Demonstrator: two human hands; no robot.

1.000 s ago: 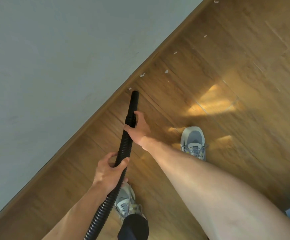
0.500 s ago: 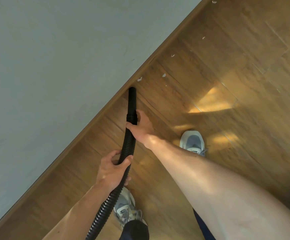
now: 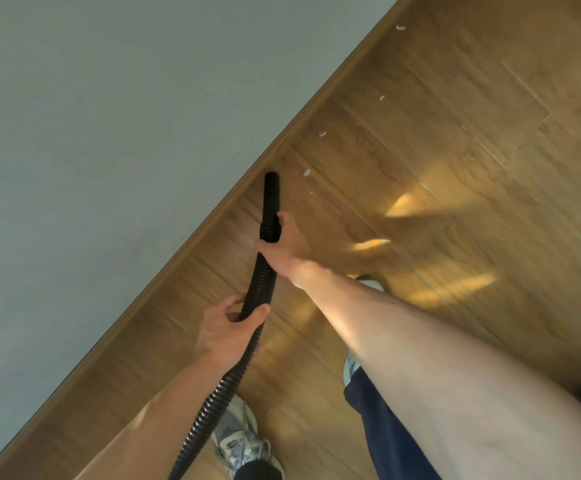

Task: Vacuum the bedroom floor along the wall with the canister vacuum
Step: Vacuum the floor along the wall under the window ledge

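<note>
Nozzle (image 3: 271,199) has advanced along the baseboard (image 3: 195,241) over wood floor (image 3: 455,133); left hand (image 3: 225,336) and right hand (image 3: 287,245) grip hose (image 3: 259,285).

2 bare forearms, uncovered as far as they show, end in the left hand (image 3: 226,336) and the right hand (image 3: 287,247). close to the baseboard (image 3: 192,244) is a grey and white trainer (image 3: 237,441) with pale laces, with dark cloth (image 3: 256,471) over its heel end. farther from the baseboard are navy shorts (image 3: 382,431) with a plain hem and a sliver of a 2nd pale shoe (image 3: 372,284).
</note>
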